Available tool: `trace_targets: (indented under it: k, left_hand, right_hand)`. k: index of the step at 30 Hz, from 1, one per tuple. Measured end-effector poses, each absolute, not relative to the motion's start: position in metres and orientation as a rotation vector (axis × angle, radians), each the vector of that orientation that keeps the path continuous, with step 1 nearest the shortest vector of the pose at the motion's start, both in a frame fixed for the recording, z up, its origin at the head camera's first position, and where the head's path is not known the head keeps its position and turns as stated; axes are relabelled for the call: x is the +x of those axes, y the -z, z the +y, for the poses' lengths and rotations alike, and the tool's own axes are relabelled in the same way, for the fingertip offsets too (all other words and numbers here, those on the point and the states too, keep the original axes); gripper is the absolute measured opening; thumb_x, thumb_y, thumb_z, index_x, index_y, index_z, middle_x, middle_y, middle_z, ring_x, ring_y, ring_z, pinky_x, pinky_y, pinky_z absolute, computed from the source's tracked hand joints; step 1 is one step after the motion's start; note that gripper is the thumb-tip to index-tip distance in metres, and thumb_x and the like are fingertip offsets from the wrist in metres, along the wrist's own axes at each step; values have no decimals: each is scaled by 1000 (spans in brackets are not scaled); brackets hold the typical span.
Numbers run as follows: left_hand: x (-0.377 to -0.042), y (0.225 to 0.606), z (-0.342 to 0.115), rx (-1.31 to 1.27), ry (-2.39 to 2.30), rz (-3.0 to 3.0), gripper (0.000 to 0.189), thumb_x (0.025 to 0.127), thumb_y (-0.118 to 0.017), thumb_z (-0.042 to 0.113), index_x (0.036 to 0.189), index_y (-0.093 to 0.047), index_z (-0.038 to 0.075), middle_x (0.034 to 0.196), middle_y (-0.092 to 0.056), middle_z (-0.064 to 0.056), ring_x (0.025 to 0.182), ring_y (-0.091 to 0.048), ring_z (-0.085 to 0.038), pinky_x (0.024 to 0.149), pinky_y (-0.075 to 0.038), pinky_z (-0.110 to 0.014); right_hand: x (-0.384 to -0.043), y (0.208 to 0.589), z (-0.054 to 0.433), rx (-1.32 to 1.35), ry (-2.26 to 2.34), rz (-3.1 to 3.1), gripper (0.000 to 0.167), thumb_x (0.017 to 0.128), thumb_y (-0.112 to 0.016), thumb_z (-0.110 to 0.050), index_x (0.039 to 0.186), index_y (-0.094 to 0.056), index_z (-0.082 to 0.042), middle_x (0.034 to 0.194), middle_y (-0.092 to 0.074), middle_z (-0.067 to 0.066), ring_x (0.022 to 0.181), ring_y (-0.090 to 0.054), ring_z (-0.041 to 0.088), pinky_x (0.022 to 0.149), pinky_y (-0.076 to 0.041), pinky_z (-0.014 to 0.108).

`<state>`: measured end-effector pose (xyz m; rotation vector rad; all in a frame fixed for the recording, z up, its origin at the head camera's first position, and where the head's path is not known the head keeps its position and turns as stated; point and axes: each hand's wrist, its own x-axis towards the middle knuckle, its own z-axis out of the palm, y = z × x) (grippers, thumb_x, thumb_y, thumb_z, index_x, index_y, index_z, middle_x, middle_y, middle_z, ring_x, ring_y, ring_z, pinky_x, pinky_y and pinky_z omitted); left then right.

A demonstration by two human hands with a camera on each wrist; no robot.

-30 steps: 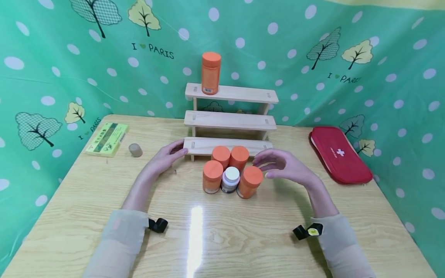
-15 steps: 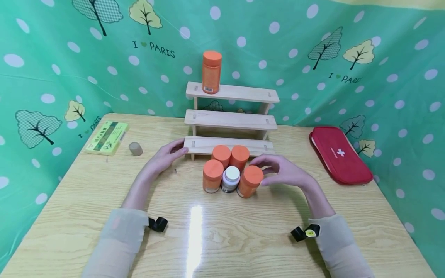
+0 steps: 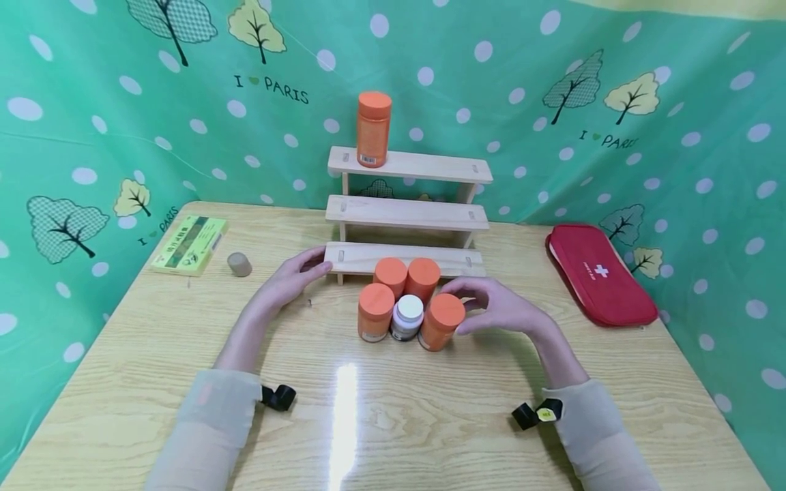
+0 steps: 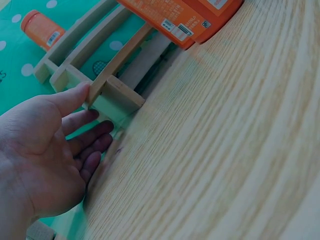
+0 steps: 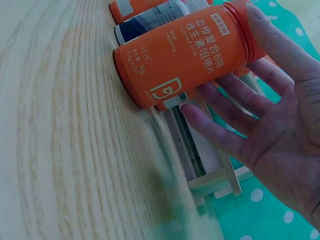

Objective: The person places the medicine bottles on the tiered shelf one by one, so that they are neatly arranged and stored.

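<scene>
My right hand (image 3: pixel 500 307) grips the front right orange bottle (image 3: pixel 439 327). In the right wrist view its thumb (image 5: pixel 270 30) lies on the cap and the other fingers reach behind the body. That bottle stands in a tight cluster with a small white-capped bottle (image 3: pixel 406 324) and several orange bottles, including the front left orange bottle (image 3: pixel 374 317). My left hand (image 3: pixel 288 279) touches the left end of the three-step wooden rack (image 3: pixel 393 258) at its lowest step. In the left wrist view its thumb tip (image 4: pixel 82 92) rests at the step's corner, the other fingers loosely bent beside it.
One orange bottle (image 3: pixel 372 133) stands on the left of the rack's top step. To the left lie a yellow-green box (image 3: pixel 189 245) and a small grey cylinder (image 3: pixel 239 264). A red first-aid pouch (image 3: pixel 598 273) lies on the right. A green curtain (image 3: pixel 417 68) hangs behind the table.
My right hand has moved left and its fingers have come round the front right orange bottle. The left hand and the bottles have stayed in place.
</scene>
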<state>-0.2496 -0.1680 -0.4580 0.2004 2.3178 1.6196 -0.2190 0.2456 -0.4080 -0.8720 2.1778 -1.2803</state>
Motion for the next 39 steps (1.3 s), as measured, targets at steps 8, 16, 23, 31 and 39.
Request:
trace_targets:
  k: [8, 16, 23, 31, 39]
  left_hand:
    - [-250, 459, -168, 198, -1623, 2322, 72, 105, -58, 41, 163, -28, 11, 168, -31, -18, 156, -29, -39, 130, -21, -55]
    - [-248, 458, -168, 199, -1605, 2331, 72, 106, -56, 43, 163, -28, 10, 168, -31, -19, 155, -29, -39, 129, -23, -55]
    - [-248, 459, -170, 211, -1621, 2314, 73, 105, -56, 43, 164, -27, 11, 168, -32, -18, 156, -29, -38, 130, -22, -54]
    - [-248, 458, -170, 211, -1622, 2319, 72, 106, -56, 42, 164, -27, 11, 167, -33, -18, 155, -31, -38, 129, -22, -55]
    - [-248, 456, -169, 216, -1621, 2304, 73, 106, -56, 43, 164, -26, 12, 167, -32, -18, 155, -30, -38, 129, -22, -55]
  right_hand:
    - [-217, 407, 246, -878, 1291, 2200, 52, 85, -84, -13, 133, -65, -16, 129, -68, 3, 119, -63, 16, 101, -58, 35]
    - [-216, 401, 253, -888, 1348, 2233, 52, 85, -81, -10, 133, -64, -16, 129, -67, 1, 119, -63, 17, 98, -58, 32]
    - [-219, 394, 263, -911, 1441, 2277, 52, 84, -77, -2, 134, -63, -10, 125, -69, -3, 114, -65, 15, 94, -59, 28]
    - [-226, 378, 272, -926, 1522, 2275, 52, 86, -72, 5, 135, -59, -6, 124, -68, -3, 109, -65, 14, 89, -60, 25]
    - [-234, 346, 277, -872, 1540, 2380, 51, 87, -69, 4, 136, -59, -8, 122, -67, -3, 107, -65, 15, 88, -59, 22]
